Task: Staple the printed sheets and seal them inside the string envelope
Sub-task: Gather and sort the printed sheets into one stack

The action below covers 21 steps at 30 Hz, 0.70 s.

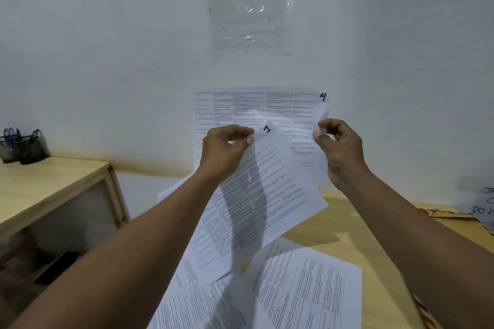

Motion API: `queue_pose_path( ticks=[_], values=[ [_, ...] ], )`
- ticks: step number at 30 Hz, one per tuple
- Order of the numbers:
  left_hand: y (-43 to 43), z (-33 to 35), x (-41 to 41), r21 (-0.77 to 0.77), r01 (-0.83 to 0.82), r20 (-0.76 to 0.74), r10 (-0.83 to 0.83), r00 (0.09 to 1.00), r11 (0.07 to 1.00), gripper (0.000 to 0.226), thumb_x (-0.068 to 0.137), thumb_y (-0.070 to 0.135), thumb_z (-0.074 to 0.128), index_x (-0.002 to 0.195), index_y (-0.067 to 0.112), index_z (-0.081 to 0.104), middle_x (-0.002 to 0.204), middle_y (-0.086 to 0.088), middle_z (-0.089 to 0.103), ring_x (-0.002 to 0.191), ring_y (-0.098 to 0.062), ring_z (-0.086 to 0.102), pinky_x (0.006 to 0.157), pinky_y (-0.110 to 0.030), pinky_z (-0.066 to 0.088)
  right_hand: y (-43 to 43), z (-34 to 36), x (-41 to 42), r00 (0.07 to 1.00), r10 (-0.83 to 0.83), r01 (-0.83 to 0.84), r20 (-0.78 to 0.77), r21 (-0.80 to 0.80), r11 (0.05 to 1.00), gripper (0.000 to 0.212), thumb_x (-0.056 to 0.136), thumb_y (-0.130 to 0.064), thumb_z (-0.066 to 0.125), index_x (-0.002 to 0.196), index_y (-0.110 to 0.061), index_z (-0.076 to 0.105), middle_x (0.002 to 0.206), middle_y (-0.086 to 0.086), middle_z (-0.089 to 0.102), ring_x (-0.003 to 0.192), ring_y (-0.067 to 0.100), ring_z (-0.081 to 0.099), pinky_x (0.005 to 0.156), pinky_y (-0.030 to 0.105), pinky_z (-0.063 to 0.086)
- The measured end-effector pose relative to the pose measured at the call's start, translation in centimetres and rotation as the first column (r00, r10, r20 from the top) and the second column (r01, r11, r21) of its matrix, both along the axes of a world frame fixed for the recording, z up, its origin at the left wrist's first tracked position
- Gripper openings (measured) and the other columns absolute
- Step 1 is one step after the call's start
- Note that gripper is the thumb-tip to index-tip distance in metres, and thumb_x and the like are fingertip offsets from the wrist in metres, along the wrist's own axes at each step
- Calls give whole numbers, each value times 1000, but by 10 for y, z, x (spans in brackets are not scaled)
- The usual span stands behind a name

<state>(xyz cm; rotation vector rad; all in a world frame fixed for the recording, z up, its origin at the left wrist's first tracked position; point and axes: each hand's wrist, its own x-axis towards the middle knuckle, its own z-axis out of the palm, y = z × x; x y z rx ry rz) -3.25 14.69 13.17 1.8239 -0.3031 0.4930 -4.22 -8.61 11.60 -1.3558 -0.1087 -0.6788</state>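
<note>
Pinching the top corner of the sheet marked 1 (267,195) in the left hand (223,151), up in the air, tilted, over the desk (374,222). Nipping the right edge of the sheet marked 4 (254,112) with the right hand (339,147), flat against the wall (107,48). Leaving more printed sheets (307,288) spread at the desk's near edge, and the brown envelope (449,215) at its right edge.

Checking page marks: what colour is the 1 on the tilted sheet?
The handwritten 1 on the sheet is dark blue-black; head view.
</note>
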Motion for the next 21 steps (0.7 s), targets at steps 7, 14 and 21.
queue_pose_path(
  ticks=[7, 14, 21],
  values=[
    [-4, 20, -6, 142, -10, 108, -5, 994, 990, 13, 90, 19, 76, 98, 27, 79, 95, 15, 75, 99, 6, 65, 79, -7, 40, 2, 4, -7, 982, 166, -172, -87, -70, 983, 23, 88, 2, 68, 89, -21, 67, 95, -9, 63, 94, 11, 59, 85, 25, 46],
    [5, 21, -9, 273, -139, 209, 82, 974, 952, 13, 92, 21, 74, 102, 27, 80, 95, 14, 76, 104, -5, 64, 102, -26, 46, 20, -4, -15, 962, 249, -262, -111, -119, 958, 22, 89, 3, 66, 89, -19, 69, 101, -4, 63, 96, 11, 59, 90, 28, 47],
    [18, 21, -8, 359, -186, 222, 110, 969, 915, 12, 93, 25, 73, 100, 33, 79, 90, 21, 72, 102, -9, 67, 108, -44, 45, 44, -12, -19, 936, 298, -321, -185, -110, 941, 23, 87, 0, 64, 89, -20, 74, 109, 15, 70, 92, 24, 65, 88, 45, 54]
  ],
)
